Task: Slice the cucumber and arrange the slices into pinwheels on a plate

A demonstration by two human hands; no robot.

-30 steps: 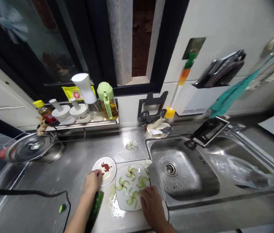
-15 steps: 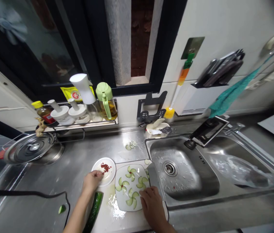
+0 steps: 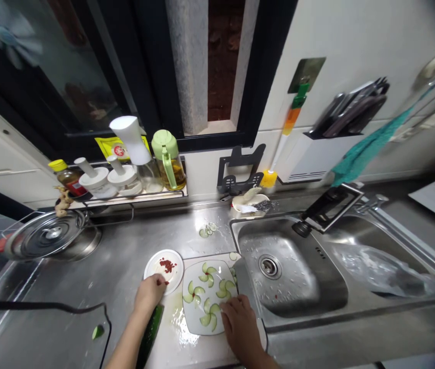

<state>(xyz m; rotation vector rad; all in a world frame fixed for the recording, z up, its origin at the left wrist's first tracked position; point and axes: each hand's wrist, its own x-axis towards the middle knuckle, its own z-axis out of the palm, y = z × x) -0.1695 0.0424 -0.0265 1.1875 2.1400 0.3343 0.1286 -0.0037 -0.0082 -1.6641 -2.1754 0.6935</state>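
My left hand (image 3: 151, 293) pinches a small red piece (image 3: 166, 283) between thumb and fingertips, over the near edge of a small white plate (image 3: 179, 256). More red pieces (image 3: 167, 265) lie on that plate. To its right is a squarish white plate (image 3: 191, 324) with curved green cucumber slices (image 3: 210, 314) set in several pinwheels. Red bits show at the middle of some pinwheels. My right hand (image 3: 240, 325) rests at the right edge of the squarish plate, fingers loosely bent and partly covering it. A cucumber (image 3: 150, 333) lies beside my left forearm, partly hidden by it.
A white cutting board (image 3: 202, 353) lies under the squarish plate. Right of it is a steel sink (image 3: 298, 271). Cucumber slices (image 3: 208, 229) lie on the counter behind. A cucumber end (image 3: 98, 332) and a lidded pan (image 3: 54, 236) are left. Behind stands a condiment shelf (image 3: 156, 196).
My left hand has shifted slightly right and down near the small plate's edge, the red piece now showing at its fingertips. My right hand has hardly moved.
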